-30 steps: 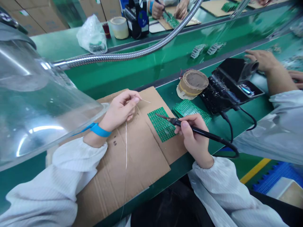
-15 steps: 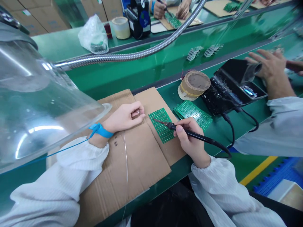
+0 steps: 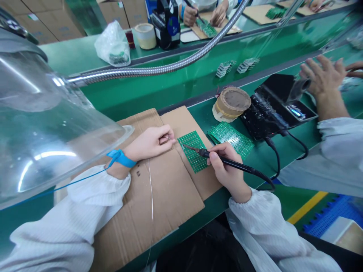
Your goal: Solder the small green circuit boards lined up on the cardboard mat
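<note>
My right hand (image 3: 227,166) grips a black soldering iron (image 3: 229,161), its tip over the upper left part of a green circuit board (image 3: 195,160). That board lies flat on cardboard (image 3: 176,196). Left of it, my left hand (image 3: 153,142) is closed in a pinch on a thin solder wire (image 3: 151,189), which runs down from under the hand across the cardboard. A blue strap (image 3: 121,158) circles my left wrist. Just beyond my right hand lies a stack of green circuit boards (image 3: 234,140).
A clear lamp-like hood (image 3: 70,136) on a metal gooseneck (image 3: 159,69) fills the left. Behind the boards stand a round brown tin (image 3: 232,102) and a black soldering station (image 3: 272,113). A co-worker's hand (image 3: 326,79) is at right; another person's hands (image 3: 218,14) work across the bench.
My left hand's fingers have shifted slightly towards the board. The iron stays over nearly the same spot. At right, the co-worker's hand has risen a little, with its fingers spread.
</note>
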Tool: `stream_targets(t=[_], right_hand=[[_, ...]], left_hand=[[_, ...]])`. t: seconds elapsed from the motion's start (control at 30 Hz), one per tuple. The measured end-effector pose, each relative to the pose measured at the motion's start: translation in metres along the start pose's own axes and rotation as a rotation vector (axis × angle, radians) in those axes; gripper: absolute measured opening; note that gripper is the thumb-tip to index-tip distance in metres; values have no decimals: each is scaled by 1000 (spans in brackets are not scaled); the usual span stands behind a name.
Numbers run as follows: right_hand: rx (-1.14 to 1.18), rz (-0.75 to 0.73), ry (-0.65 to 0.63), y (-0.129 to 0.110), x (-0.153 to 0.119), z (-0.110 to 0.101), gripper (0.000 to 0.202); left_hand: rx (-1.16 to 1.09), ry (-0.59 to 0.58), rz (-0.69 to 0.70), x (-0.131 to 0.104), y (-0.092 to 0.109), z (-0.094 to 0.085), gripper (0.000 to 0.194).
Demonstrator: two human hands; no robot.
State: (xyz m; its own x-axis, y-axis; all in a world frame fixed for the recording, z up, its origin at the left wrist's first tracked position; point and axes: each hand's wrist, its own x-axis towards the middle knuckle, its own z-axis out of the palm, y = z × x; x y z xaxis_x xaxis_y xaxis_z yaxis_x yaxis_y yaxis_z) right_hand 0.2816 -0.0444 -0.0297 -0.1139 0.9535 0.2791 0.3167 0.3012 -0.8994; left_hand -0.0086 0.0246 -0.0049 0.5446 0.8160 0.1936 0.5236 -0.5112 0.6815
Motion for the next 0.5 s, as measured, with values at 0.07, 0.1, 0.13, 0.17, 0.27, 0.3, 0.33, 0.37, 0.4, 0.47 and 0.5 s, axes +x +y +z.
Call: stream_targets(t=[0.07,0.1,0.13,0.17,0.27,0.3,0.33,0.37,0.4,0.47,0.5], right_hand=[[1,-2,7,0,0,0,16],[1,-3,3,0,1,1,16],[0,-4,-5,-1,1,1,16],[-3,-3,-14,-1,2,1,16],[-11,-2,-25,-1,3,1,16],[-8,-2,-20,-2,3,1,17],[-1,-3,-11,-2,3,1,17],[9,-3,0,-3,3,1,16],[20,-4,13,-4,3,1,16],[33,-2,31,-6,3,3,15],[33,1,31,-7,4,4,15]], left_hand=[[-2,18,-3,0,0,0,11],[-3,23,-5,0,0,0,10],[-4,23,-8,0,0,0,10],[-6,20,-12,0,0,0,10],[-10,6,-27,0,0,1,11],[-13,7,-32,0,-1,2,11],[-16,13,-38,0,-1,2,11],[-20,29,-46,0,-2,2,11],[-24,48,-54,0,-3,2,10],[-30,87,-70,0,-4,3,9],[-31,98,-77,1,-4,3,9]])
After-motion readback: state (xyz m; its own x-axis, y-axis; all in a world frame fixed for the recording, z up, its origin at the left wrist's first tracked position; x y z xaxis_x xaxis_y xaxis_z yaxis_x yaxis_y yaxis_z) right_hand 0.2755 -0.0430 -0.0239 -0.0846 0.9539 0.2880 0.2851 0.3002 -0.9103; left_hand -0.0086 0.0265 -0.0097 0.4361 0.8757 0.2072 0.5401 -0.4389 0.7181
